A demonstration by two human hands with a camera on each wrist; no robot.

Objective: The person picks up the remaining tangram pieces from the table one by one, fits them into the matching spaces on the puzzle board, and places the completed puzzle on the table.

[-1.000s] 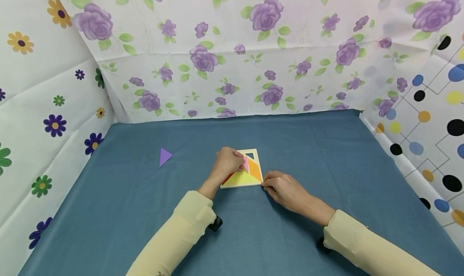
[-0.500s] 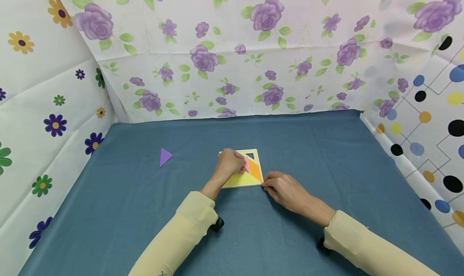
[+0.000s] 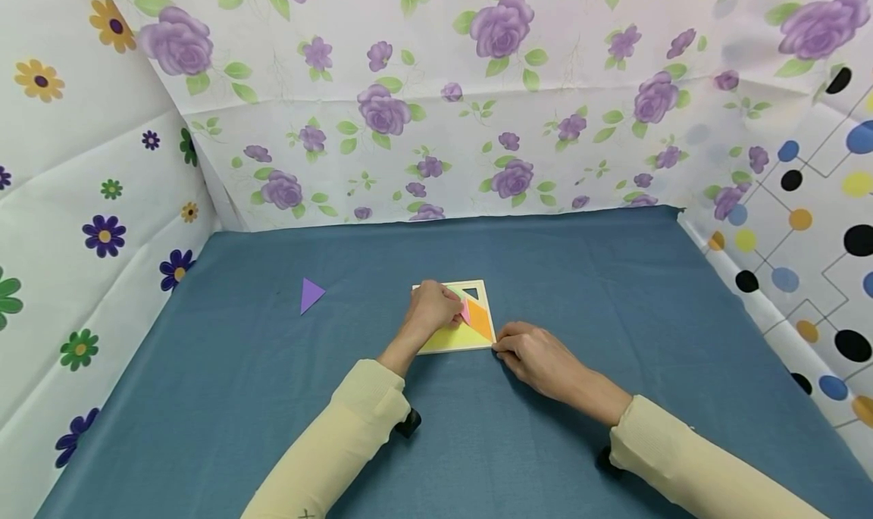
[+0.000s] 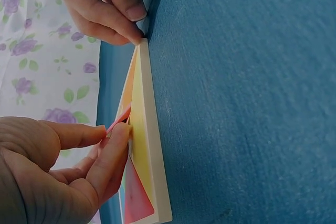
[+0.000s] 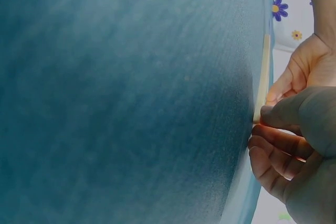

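Left hand (image 3: 433, 305) fingers are drawn together, thumb and forefinger nearly meeting, and they pinch a small pink piece (image 4: 121, 117) over the middle of a shallow pale tray (image 3: 455, 350). From the left wrist, that pink piece stands tilted, with a dark gap beneath it; whether its lower edge touches the tray cannot be told. Right hand (image 3: 539, 358) has its thumb and forefinger closed on the near right corner of the tray, its other fingers curled underneath. Within the tray, a large yellow piece (image 3: 458, 340) lies along the near side, an orange piece (image 3: 480, 320) slants along the right side, and a red piece (image 4: 138, 199) shows at the left end; the left hand hides part of the rest. At the far right corner is a dark triangular gap (image 3: 471, 294). Well apart to the left, a purple triangle (image 3: 311, 296) lies flat on the blue cloth (image 3: 580, 261). Both arms wear pale yellow sleeves (image 3: 330, 436), and behind the table hangs a white sheet (image 3: 573, 19) printed with purple roses.
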